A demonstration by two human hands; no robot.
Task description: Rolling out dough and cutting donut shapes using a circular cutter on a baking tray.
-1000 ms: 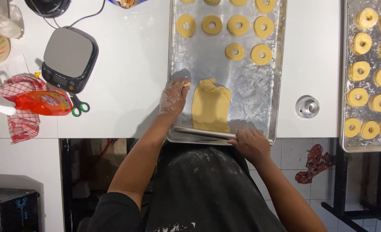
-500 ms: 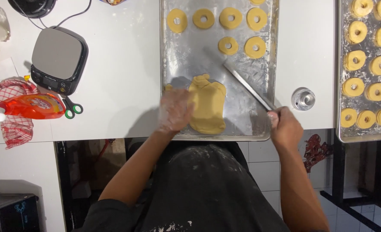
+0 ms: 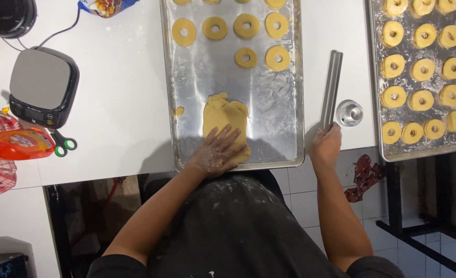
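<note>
Left hand [image 3: 216,153] spread flat, floured, pressing near edge of yellow dough slab [image 3: 225,125] on near end of metal tray [image 3: 187,110]
Right hand [image 3: 326,146] gripping near end of steel rolling pin [image 3: 331,88], lying on white counter [image 3: 120,103] beside tray (touching round cutter [image 3: 350,113]? unclear)
Risks: dough sticking or tearing under palm; pin rolling off counter edge; tray sliding, near rim at counter's brink
Hidden: right fingers mostly behind pin; far tray rows cut off at top

Flour-dusted black apron [image 3: 238,226], dark sleeves
</note>
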